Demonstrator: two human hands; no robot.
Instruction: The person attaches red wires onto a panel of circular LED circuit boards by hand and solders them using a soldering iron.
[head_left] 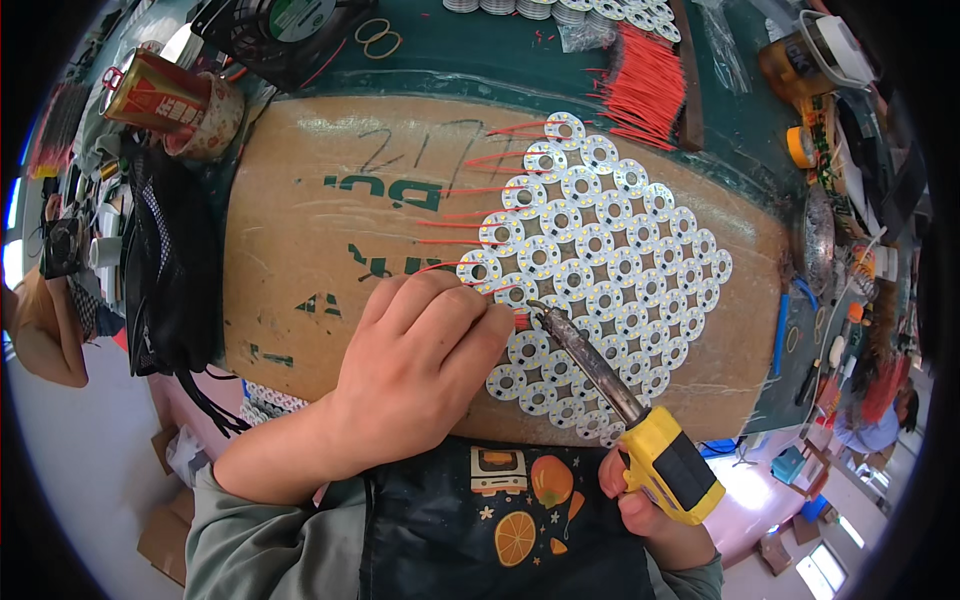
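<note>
The left hand [425, 350] pinches red wires [521, 321] and the right hand [637, 512] grips a yellow-and-black soldering iron [668, 462] over white ring-shaped LED boards [612, 254] on brown cardboard [300, 225], atop a dark-green table [460, 62] above a pink floor [742, 512].

From the wearer's head, the head camera peers down over left hand [422, 352] and right hand [640, 514], close in! It's fisheye-wide, bending the surroundings far beyond both hands.
</note>
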